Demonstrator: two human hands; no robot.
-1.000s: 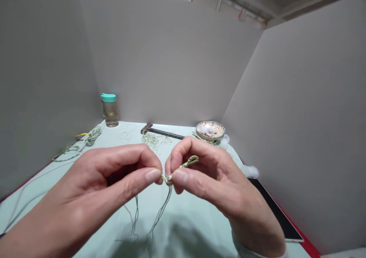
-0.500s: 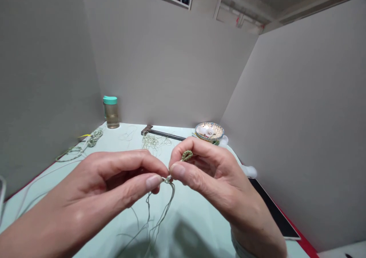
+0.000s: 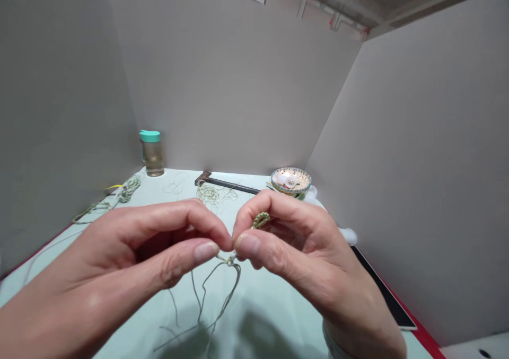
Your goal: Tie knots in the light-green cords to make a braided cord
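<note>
Above the smooth mint table's (image 3: pixel 274 300) near edge, left hand (image 3: pixel 131 253) and right hand (image 3: pixel 294 247) each pinch a thin green cord (image 3: pixel 261 220). Its bumpy braided loop curls behind the right forefinger, and fine limp strands (image 3: pixel 227 295) dangle below.

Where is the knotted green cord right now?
Head view, centre: the knotted green cord is pinched by the right hand, just beside the left hand, which pinches its loose threads above the table.

Small home craft corner, plain grey partition walls, pale green table (image 3: pixel 274 295) strewn with thread tangles (image 3: pixel 212 193), lidded jar (image 3: pixel 151 153) upper left, patterned bowl (image 3: pixel 291 181), shelf at top.
</note>
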